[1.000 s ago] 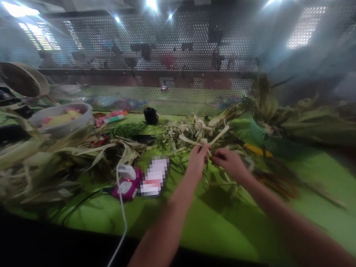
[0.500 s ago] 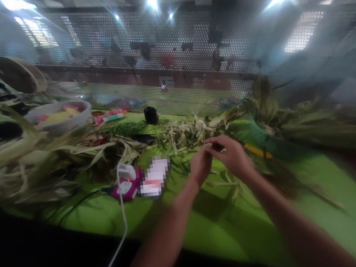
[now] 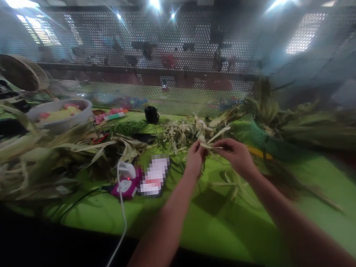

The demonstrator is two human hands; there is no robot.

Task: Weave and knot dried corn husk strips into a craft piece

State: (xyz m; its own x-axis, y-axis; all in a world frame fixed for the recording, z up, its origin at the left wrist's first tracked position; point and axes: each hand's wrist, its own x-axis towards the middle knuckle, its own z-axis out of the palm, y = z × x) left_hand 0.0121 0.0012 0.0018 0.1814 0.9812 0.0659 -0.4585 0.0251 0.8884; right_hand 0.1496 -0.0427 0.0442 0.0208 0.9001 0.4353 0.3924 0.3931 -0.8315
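My left hand pinches a small bundle of pale corn husk strips at its base, and the loose ends fan out to the right. One strip of it is gripped between the fingertips of my right hand. Both hands hover over the green tabletop. Just beyond them lies a pile of small husk figures or flowers; the blur hides their exact form. Below my right hand, several loose husk strips are scattered on the table.
A phone and a purple power box with a white charger and cable lie left of my hands. Dried husks heap farther left, by a basin. A black mug stands behind; a green basket is at right.
My hands have moved apart from close together, the right one shifting right. The pale strips now show spread between them, where before they were mostly hidden by the fingers.
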